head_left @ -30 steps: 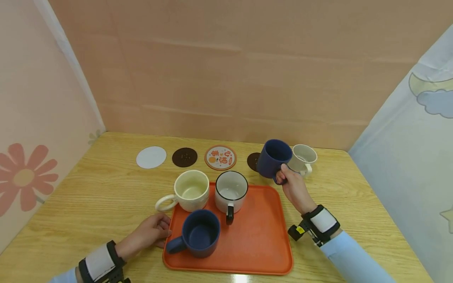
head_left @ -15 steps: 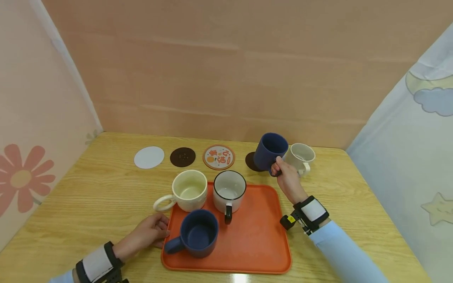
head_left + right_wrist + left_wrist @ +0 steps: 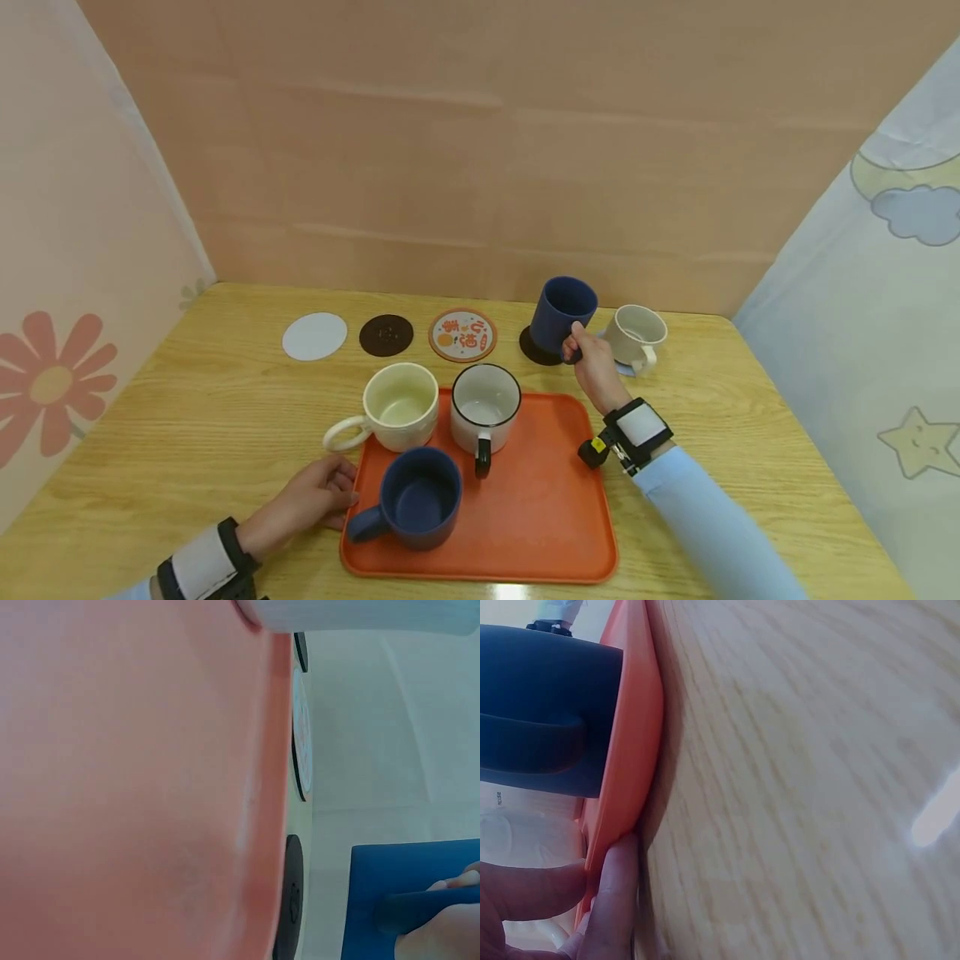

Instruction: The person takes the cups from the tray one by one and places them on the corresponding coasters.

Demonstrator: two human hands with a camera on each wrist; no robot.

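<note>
Prob. placing step: R grip point(image 3: 596, 367), curled round handle point(image 3: 427, 902), has navy mug point(image 3: 557, 321) just ahead, above dark coaster point(image 3: 291, 900). Next prob. needs level lowering, then release. L grip point(image 3: 313, 500) pinches tray rim point(image 3: 640, 727).

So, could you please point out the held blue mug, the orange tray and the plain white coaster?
Held blue mug point(image 3: 554, 326), head view: its outer wall.
Orange tray point(image 3: 536, 512), head view: bare floor.
Plain white coaster point(image 3: 315, 337), head view: its top.
</note>
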